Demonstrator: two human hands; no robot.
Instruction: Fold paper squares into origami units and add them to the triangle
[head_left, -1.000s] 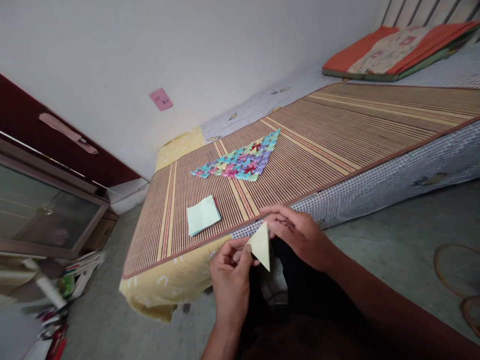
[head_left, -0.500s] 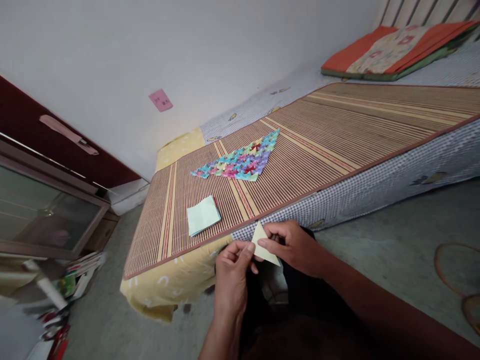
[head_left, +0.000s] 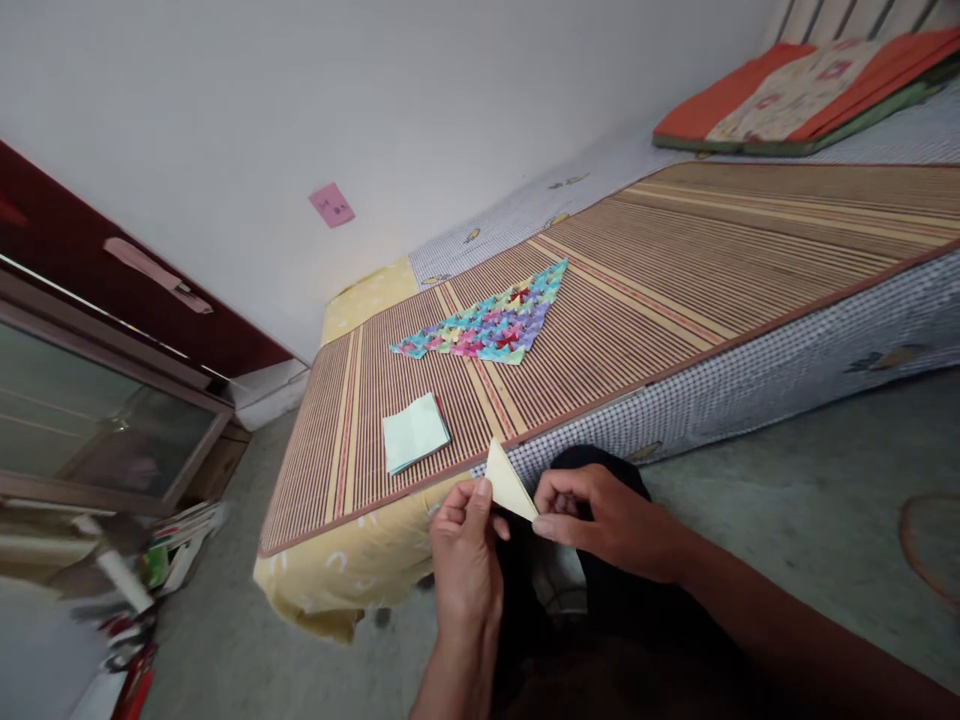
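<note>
— What do the two hands hold?

— A pale yellow paper triangle [head_left: 508, 483], folded flat. The left hand [head_left: 465, 555] pinches its left edge between thumb and forefinger, and the right hand [head_left: 600, 520] pinches its lower right corner the same way. Both are closed on the paper, close together but not touching each other.

— Where does the triangle sit in the scene?

— In the air just in front of the near edge of the bed [head_left: 750, 380], over the person's dark-clothed lap. One point stands up and overlaps the checked side of the mattress.

— And what lies on the bed?

— A striped bamboo mat [head_left: 675, 270] covers the top. On it, near the hands and a little to their left, lies a small stack of square papers [head_left: 415, 432] with a light green sheet uppermost. Farther back rests a flat multicoloured triangle made of many folded paper pieces [head_left: 491, 325].

— Anything else around?

— A folded orange quilt [head_left: 795, 90] lies at the far right end of the bed. A pink note [head_left: 331, 204] sticks on the white wall. At the left stands a dark cabinet with a glass front [head_left: 90, 420], with clutter on the floor below it, too blurred to name.
</note>
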